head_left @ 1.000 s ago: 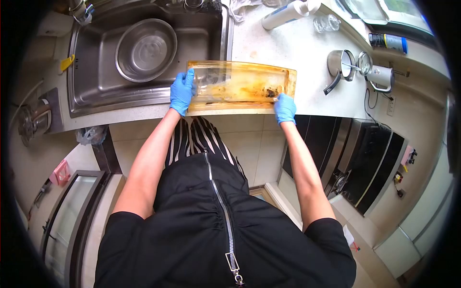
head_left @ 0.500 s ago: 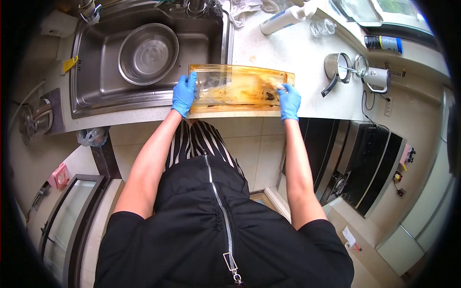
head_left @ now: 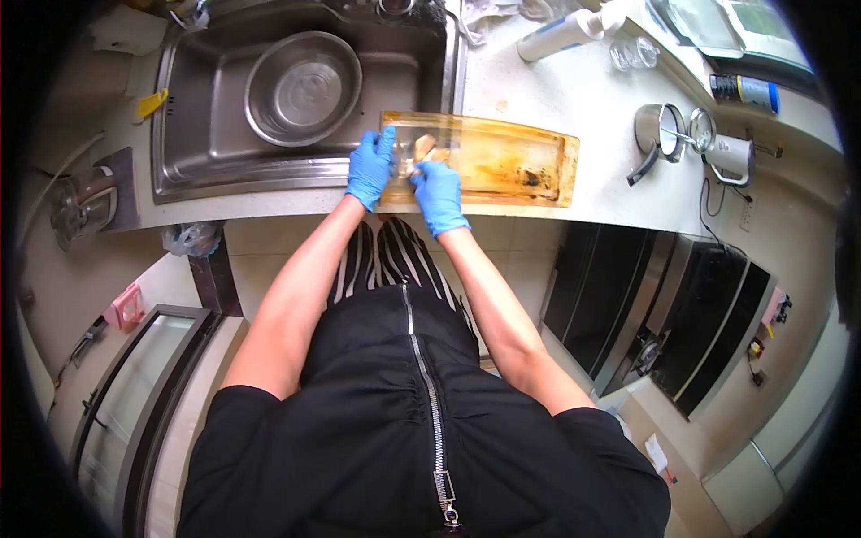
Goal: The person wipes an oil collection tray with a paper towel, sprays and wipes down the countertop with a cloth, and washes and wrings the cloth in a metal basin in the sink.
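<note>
A long, shallow, see-through panel (head_left: 502,161) stained yellow-brown with grease lies across the sink's right rim and the counter's front edge. Dark residue marks its right part, while the left part looks clearer. My left hand (head_left: 370,169), in a blue glove, grips the panel's left end. Over the left part of the panel, my right hand (head_left: 438,195), also gloved in blue, has its fingers closed on a crumpled tan wiping piece (head_left: 425,148). That piece presses against the panel; its exact kind is unclear.
A metal basin (head_left: 305,90) sits in the steel sink (head_left: 395,85). On the counter at right are a white pump bottle (head_left: 560,36), a clear glass jar (head_left: 633,54) and a steel pot (head_left: 659,130). A yellow tool (head_left: 152,103) lies left of the sink.
My right hand has swept left along the panel with the tan piece, from its right end to near my left hand. My left hand still holds the left end. The whole view has shifted slightly.
</note>
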Tool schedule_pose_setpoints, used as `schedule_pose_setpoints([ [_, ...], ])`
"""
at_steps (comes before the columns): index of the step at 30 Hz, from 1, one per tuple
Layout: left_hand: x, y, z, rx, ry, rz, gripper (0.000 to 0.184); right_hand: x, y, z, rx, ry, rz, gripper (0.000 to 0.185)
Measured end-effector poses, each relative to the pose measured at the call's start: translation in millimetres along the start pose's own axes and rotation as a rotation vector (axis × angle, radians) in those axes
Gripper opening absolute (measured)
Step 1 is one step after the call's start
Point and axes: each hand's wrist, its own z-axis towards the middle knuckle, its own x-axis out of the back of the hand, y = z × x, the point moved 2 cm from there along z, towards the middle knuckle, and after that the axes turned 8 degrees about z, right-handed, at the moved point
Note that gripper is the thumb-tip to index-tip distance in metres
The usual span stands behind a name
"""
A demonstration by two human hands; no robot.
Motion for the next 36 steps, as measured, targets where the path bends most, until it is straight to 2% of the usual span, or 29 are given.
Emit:
schedule_pose_setpoints([
  [2, 1, -3, 8, -0.004, 0.002, 0.017, 0.044, 3, -17, -4, -0.002, -0.198, 0.239, 0.011],
  [3, 1, -4, 11, -0.011, -0.001, 0.033, 0.044, 14, -18, -1, -0.038, -0.299, 0.281, 0.016],
  [5, -2, -11, 12, -0.013, -0.02, 0.068, 0.045, 19, -22, -5, 0.101, -0.383, 0.258, 0.015],
  [7, 2, 0, 8, -0.025, -0.001, 0.104, 0.047, 13, -30, -10, 0.151, -0.418, 0.202, 0.015],
  [9, 2, 13, -2, 0.069, -0.047, -0.061, 0.042, 8, -38, -8, 0.208, -0.451, 0.145, 0.015],
  [11, 2, 12, -2, 0.075, -0.045, -0.043, 0.042, 6, -43, -5, 0.248, -0.552, 0.005, 0.018],
  [15, -4, -6, 8, -0.024, 0.033, 0.073, 0.042, 2, -48, -2, 0.285, -0.573, -0.076, 0.018],
  [18, -3, -10, 11, -0.083, 0.083, 0.175, 0.042, 1, -49, -1, 0.252, -0.546, -0.022, 0.019],
  [20, -3, -9, 12, -0.112, 0.097, 0.216, 0.042, 0, -50, 1, 0.314, -0.534, 0.017, 0.019],
  [24, -5, -15, 15, -0.096, 0.047, 0.147, 0.043, -6, -43, -1, 0.292, -0.536, 0.044, 0.019],
  [27, -6, -15, 15, -0.102, 0.031, 0.125, 0.043, -10, -36, -1, 0.384, -0.556, -0.064, 0.018],
  [29, -7, -12, 13, -0.094, 0.019, 0.107, 0.043, -5, -34, 0, 0.106, -0.664, -0.044, 0.02],
  [30, -8, -11, 12, -0.07, -0.008, 0.065, 0.042, -3, -30, 0, 0.104, -0.665, -0.044, 0.02],
  [32, -8, -8, 9, -0.045, -0.036, 0.025, 0.041, 4, -26, -2, 0.377, -0.624, -0.091, 0.018],
  [35, -4, 4, 3, -0.019, -0.061, -0.004, 0.04, 9, -10, -4, 0.352, -0.53, -0.072, 0.014],
  [36, -2, 9, 1, 0.024, -0.082, -0.059, 0.04, 21, -4, -2, 0.246, -0.467, -0.096, 0.014],
])
